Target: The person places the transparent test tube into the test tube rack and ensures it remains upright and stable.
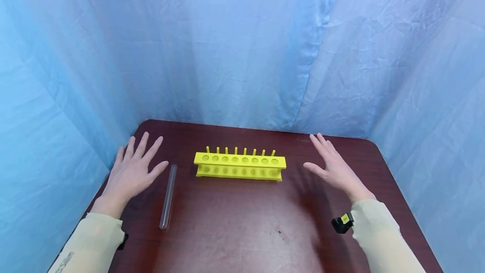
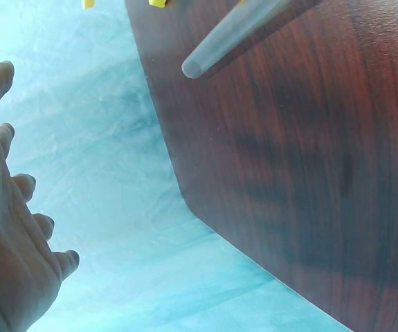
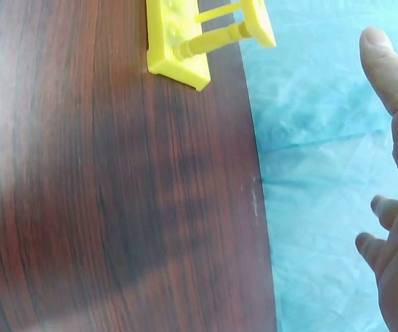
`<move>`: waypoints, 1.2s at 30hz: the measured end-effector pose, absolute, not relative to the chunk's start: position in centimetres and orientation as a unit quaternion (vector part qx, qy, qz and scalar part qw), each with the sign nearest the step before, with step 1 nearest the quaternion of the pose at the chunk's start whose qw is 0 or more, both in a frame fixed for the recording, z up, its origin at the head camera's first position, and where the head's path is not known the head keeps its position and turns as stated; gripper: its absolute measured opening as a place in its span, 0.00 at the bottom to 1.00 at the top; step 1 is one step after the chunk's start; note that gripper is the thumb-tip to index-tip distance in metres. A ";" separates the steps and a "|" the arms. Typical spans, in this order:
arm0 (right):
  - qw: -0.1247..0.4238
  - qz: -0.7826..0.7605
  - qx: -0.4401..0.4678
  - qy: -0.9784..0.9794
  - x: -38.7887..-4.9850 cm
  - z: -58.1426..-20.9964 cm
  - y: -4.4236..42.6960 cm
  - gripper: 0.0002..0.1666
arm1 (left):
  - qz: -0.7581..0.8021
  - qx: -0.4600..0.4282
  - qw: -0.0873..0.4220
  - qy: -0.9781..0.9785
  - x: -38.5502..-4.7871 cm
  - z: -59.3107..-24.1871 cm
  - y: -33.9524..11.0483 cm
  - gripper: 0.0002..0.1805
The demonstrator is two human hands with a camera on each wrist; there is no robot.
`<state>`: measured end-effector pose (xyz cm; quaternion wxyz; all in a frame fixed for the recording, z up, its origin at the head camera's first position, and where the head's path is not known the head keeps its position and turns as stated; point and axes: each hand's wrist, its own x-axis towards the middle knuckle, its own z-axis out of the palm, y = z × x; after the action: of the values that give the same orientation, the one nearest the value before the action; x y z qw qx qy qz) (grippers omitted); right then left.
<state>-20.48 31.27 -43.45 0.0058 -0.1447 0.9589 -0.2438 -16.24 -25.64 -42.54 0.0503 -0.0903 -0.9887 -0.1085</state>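
A clear test tube [image 1: 168,197] lies on the dark wooden table, just right of my left hand [image 1: 130,174]. That hand is held above the table's left side with its fingers spread, holding nothing. The left wrist view shows one end of the test tube [image 2: 226,38] apart from the left hand [image 2: 12,214]. A yellow test tube rack [image 1: 239,172] stands in the middle, with a row of round holes and upright pegs behind. Over the right side hovers my right hand [image 1: 335,169], fingers extended and touching nothing. The rack's end [image 3: 181,66] shows in the right wrist view.
Light blue curtains [image 1: 242,45] hang behind and on both sides of the table [image 1: 235,218]. The table's far corners are rounded. A small dark mark [image 1: 281,235] shows on its surface near the front. Black wrist devices [image 1: 342,223] sit at the cuffs.
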 end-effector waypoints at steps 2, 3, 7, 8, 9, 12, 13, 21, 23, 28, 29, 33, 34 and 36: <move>0.012 -0.266 -0.148 0.953 -20.7 -43.8 31.0 0.56 | -0.109 -0.089 0.047 -0.989 -16.0 -42.8 -25.5 0.45; 0.014 -0.275 -0.149 0.950 -20.7 -44.0 30.8 0.57 | -0.110 -0.089 0.046 -0.989 -15.9 -42.9 -25.5 0.45; 0.010 -0.305 -0.156 0.939 -20.9 -44.6 30.2 0.57 | -0.110 -0.090 0.044 -0.989 -15.6 -43.5 -25.4 0.45; 0.008 -0.309 -0.157 0.938 -21.0 -44.8 30.1 0.57 | -0.110 -0.091 0.044 -0.989 -15.5 -43.6 -25.3 0.45; 0.007 -0.314 -0.156 0.936 -21.0 -44.9 29.9 0.58 | -0.110 -0.093 0.045 -0.989 -15.4 -43.7 -25.3 0.45; 0.010 -0.326 -0.153 0.933 -21.0 -45.3 29.7 0.58 | -0.110 -0.098 0.048 -0.988 -15.2 -44.1 -25.1 0.45; 0.013 -0.331 -0.150 0.931 -21.0 -45.4 29.6 0.58 | -0.110 -0.100 0.049 -0.988 -15.1 -44.2 -25.0 0.45; 0.034 -0.406 -0.136 0.903 -20.9 -46.5 28.5 0.58 | -0.105 -0.111 0.055 -0.987 -14.5 -45.6 -24.5 0.43; 0.037 -0.438 -0.144 0.887 -20.9 -46.8 28.2 0.58 | -0.106 -0.109 0.050 -0.987 -14.2 -45.9 -24.4 0.44; 0.047 -0.531 -0.157 0.831 -21.1 -47.4 27.5 0.58 | -0.103 -0.103 0.036 -0.989 -13.8 -46.4 -24.2 0.44; 0.050 -0.546 -0.156 0.821 -21.1 -47.6 27.4 0.58 | -0.102 -0.103 0.035 -0.989 -13.7 -46.5 -24.1 0.44; 0.059 -0.588 -0.146 0.793 -21.3 -48.1 26.9 0.57 | -0.105 -0.102 0.031 -0.989 -13.4 -47.0 -24.0 0.44; 0.063 -0.595 -0.141 0.789 -21.3 -48.1 26.8 0.57 | -0.105 -0.102 0.030 -0.989 -13.3 -47.1 -23.9 0.43; 0.069 -0.607 -0.133 0.781 -21.3 -48.3 26.6 0.57 | -0.105 -0.104 0.027 -0.989 -13.1 -47.3 -23.8 0.43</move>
<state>-21.27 26.57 -48.35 0.0689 -0.1327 0.7809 -0.6065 -13.07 -23.75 -47.34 0.0274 -0.1037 -0.9887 -0.1052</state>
